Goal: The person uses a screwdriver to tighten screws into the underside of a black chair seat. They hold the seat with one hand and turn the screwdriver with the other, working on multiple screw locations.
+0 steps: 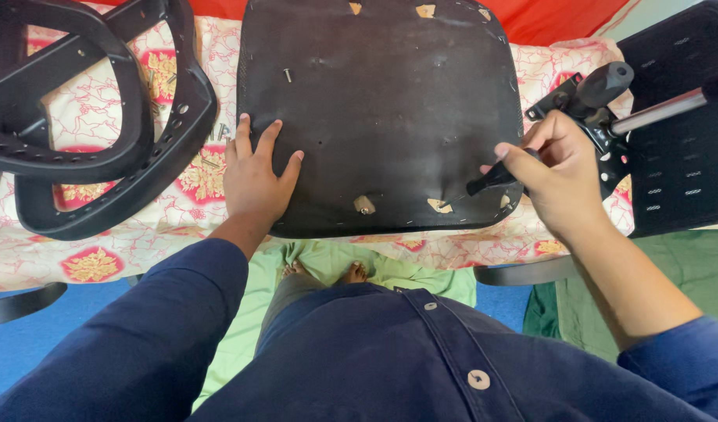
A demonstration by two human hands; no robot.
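A black chair seat base (382, 109) lies upside down on a table covered with a red and cream patterned cloth (101, 234). My left hand (256, 178) rests flat on the seat's near left corner, fingers spread. My right hand (558, 172) is closed around a black-handled screwdriver (492, 180), whose thin tip points at a torn patch near the seat's near right edge. A loose screw (288, 75) lies on the seat toward its far left.
A black plastic chair back frame (101, 133) lies at the left. At the right are a black chair mechanism with a metal rod (656, 112) and a black mesh part (687, 164). Below are a green mat (327, 266) and blue floor.
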